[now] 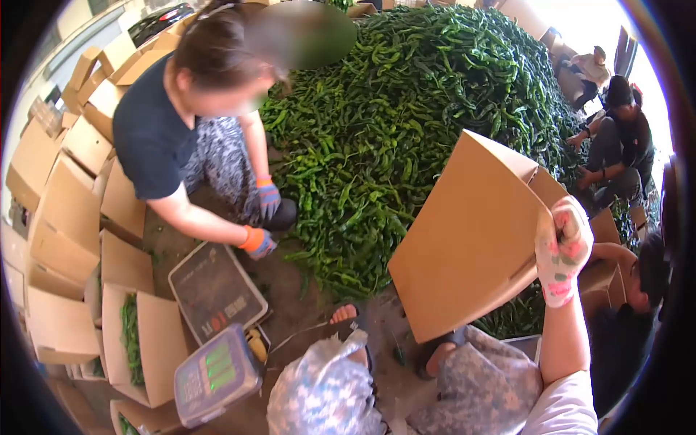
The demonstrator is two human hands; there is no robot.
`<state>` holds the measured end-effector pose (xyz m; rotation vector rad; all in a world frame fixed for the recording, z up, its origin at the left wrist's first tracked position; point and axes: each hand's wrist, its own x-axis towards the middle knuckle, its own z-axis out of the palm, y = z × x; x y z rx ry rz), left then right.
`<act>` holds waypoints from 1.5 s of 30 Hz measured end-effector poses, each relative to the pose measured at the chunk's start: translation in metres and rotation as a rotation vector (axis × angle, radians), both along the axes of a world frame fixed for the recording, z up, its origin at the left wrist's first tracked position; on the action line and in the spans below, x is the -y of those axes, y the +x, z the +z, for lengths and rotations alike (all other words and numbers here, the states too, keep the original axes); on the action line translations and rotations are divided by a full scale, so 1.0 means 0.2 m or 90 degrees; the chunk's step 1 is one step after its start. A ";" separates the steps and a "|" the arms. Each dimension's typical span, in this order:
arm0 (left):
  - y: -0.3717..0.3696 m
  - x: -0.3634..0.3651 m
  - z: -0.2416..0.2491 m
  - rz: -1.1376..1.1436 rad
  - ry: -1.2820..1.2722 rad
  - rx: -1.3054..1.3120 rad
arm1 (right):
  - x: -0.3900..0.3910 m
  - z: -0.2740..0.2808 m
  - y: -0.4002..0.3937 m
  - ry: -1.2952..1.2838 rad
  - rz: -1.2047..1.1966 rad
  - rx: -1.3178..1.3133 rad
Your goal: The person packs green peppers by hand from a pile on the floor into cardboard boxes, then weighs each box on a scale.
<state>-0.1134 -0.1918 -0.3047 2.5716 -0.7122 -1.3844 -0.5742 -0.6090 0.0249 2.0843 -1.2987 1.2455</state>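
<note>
My right hand [564, 250], in a white glove with a floral print, is closed on the edge of a cardboard box [471, 239]. The box is tilted and raised in front of the heap of green peppers [362, 174], and its plain brown side faces me. Its inside is mostly hidden from view. My left hand does not show. Below the box are my knees in patterned trousers, with sandaled feet on the floor.
A platform scale [217, 286] with a lit display unit [217, 373] stands at left. Beside it crouches a co-worker [156, 130] in orange-and-blue gloves. Cardboard boxes [69, 239], some holding peppers, line the left. Other people [620, 145] work at right.
</note>
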 end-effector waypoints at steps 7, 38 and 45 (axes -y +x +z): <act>-0.13 0.41 0.02 -0.031 0.014 -0.019 | 0.22 -0.09 -0.09 0.034 0.064 -0.031; -0.53 1.24 1.21 -0.156 -0.752 0.018 | -0.04 -0.08 -0.34 0.679 0.084 -0.298; -0.88 1.77 1.44 -0.277 -0.785 -0.204 | 0.29 -0.22 -0.45 0.774 0.217 -0.256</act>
